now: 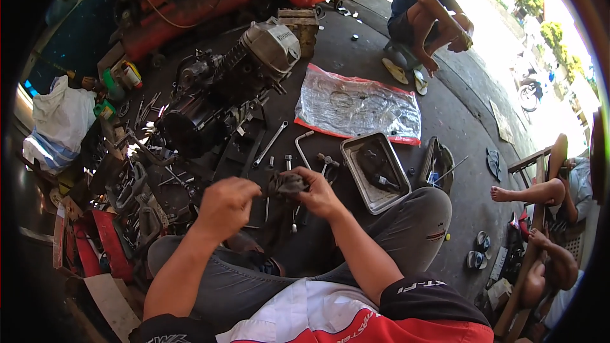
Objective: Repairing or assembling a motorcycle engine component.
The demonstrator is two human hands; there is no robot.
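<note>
In front of my lap, my right hand (pixel 319 196) is closed on a dark, crumpled rag (pixel 287 183). My left hand (pixel 229 208) is curled beside the rag's left side, thumb and fingers pinched together; anything between them is too small to make out. Beyond my hands a large engine (pixel 232 73) with a grey metal cover rests on the floor. A combination wrench (pixel 271 143) lies between the engine and my hands, near a bent rod-like tool (pixel 303 148). To the right is a metal tray (pixel 389 205) holding dark parts.
A clear plastic bag with red edges (pixel 356 105) lies beyond the tray. Scattered tools and a red toolbox (pixel 111 241) crowd the left, near a white sack (pixel 60 121). A red compressor tank (pixel 184 22) stands behind. One person (pixel 426 16) squats far right; others sit at right.
</note>
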